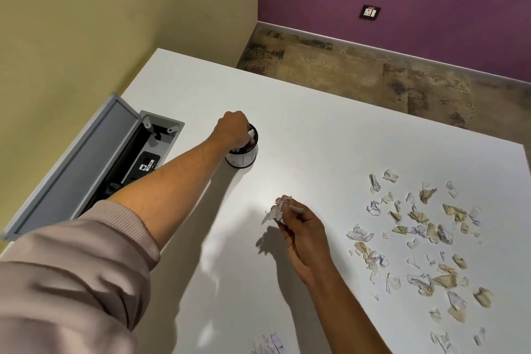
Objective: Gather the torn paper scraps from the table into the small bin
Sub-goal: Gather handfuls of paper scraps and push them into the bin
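A small round bin, white-sided with a black rim, stands on the white table near the far left. My left hand reaches over its mouth with fingers curled down, pinching white paper scraps at the rim. My right hand hovers above the table's middle and pinches a bunch of torn scraps in its fingertips. Several white and tan torn scraps lie scattered over the right part of the table. A few more scraps lie at the near edge.
An open grey cable hatch with its lid tilted up sits in the table at the left, beside my left forearm. Beyond the table's far edge is mottled brown floor and a purple wall with a socket.
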Demonstrator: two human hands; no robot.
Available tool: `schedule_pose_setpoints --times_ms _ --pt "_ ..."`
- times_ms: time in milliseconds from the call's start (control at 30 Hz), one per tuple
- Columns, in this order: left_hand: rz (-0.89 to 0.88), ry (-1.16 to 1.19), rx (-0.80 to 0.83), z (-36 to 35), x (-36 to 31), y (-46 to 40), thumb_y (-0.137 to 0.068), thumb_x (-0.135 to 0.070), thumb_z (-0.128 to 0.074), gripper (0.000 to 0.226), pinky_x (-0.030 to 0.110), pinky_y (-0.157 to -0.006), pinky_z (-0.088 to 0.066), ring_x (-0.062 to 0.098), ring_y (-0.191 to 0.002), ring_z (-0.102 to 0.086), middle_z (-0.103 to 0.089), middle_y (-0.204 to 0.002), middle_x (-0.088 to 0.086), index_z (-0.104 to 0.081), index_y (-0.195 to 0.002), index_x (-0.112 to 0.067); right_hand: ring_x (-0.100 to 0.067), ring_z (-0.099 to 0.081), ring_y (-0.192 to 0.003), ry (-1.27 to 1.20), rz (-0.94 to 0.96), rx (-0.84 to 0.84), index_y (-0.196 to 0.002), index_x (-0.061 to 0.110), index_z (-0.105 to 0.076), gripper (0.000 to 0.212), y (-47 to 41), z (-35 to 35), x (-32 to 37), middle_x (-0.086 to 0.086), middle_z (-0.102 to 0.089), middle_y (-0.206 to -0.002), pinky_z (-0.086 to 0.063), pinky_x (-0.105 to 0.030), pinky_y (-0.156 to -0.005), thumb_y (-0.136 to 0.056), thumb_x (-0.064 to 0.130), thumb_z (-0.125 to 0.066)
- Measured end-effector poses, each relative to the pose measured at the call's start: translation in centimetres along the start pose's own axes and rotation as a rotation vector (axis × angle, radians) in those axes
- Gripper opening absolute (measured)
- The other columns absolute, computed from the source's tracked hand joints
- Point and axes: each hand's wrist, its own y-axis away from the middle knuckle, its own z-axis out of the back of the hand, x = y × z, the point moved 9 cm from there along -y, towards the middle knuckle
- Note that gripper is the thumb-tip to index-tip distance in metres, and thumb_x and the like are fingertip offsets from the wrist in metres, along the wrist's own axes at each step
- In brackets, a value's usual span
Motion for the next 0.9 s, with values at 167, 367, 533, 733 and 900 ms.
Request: schedule_pose_setpoints --times_ms 167,367,533,733,900 --pt "-0.072 -0.035 -0.004 1.6 -0.3 0.3 -0.083 -0.022 -0.073 0.029 0.033 -0.08 -0.047 0.033 -0.109 -0.058 -0.061 -0.12 0.015 -0.067 -0.109 -0.013 -0.011 -0.07 -0.095 0.016 0.0 0.013 -0.085 0.016 -0.078 0.015 0.1 -0.3 -0.3 -0.002 -0.075 -0.098 -0.055 -0.02 -0.076 -0.07 0.018 -0.074" --pt "-0.141 -0.112 -0.027 2.3 -0.1 1.2 -0.083 -0.014 -0.071 0.02 0.039 -0.087 -0.053 0.032 -0.103 -0.061 -0.06 -0.118 0.011 -0.07 -0.103 -0.019 -0.01 -0.071 -0.092 0.017 -0.014 0.007 -0.084 0.016 -0.079 0.015 0.5 -0.4 -0.9 -0.001 -0.076 -0.097 -0.054 -0.018 -0.073 -0.07 0.018 -0.074" --pt "-0.166 -0.24 0.072 0.0 -0.3 1.5 -0.082 0.0 -0.056 0.031 0.035 -0.073 -0.053 0.034 -0.094 -0.063 -0.061 -0.112 0.014 -0.07 -0.105 -0.014 -0.01 -0.071 -0.092 0.037 -0.027 0.002 -0.085 0.016 -0.079 0.017 0.4 -0.3 -1.1 -0.002 -0.076 -0.098 -0.054 -0.018 -0.074 -0.07 0.018 -0.074" --pt "-0.155 -0.139 -0.015 0.1 0.1 1.2 -0.084 -0.001 -0.056 0.029 0.038 -0.079 -0.055 0.033 -0.092 -0.06 -0.06 -0.112 0.013 -0.071 -0.103 -0.015 -0.011 -0.07 -0.094 0.052 -0.016 -0.004 -0.085 0.016 -0.079 0.017 -0.2 0.0 -0.5 -0.003 -0.075 -0.099 -0.055 -0.019 -0.075 -0.07 0.018 -0.074" --pt "-0.204 0.116 -0.225 2.7 1.0 3.4 -0.09 -0.006 -0.053 0.027 0.042 -0.086 -0.053 0.032 -0.101 -0.063 -0.072 -0.106 0.01 -0.073 -0.105 -0.016 -0.013 -0.071 -0.091 0.027 0.0 -0.007 -0.084 0.013 -0.078 0.014 -0.8 -0.6 0.0 -0.004 -0.076 -0.095 -0.056 -0.02 -0.073 -0.072 0.013 -0.071"
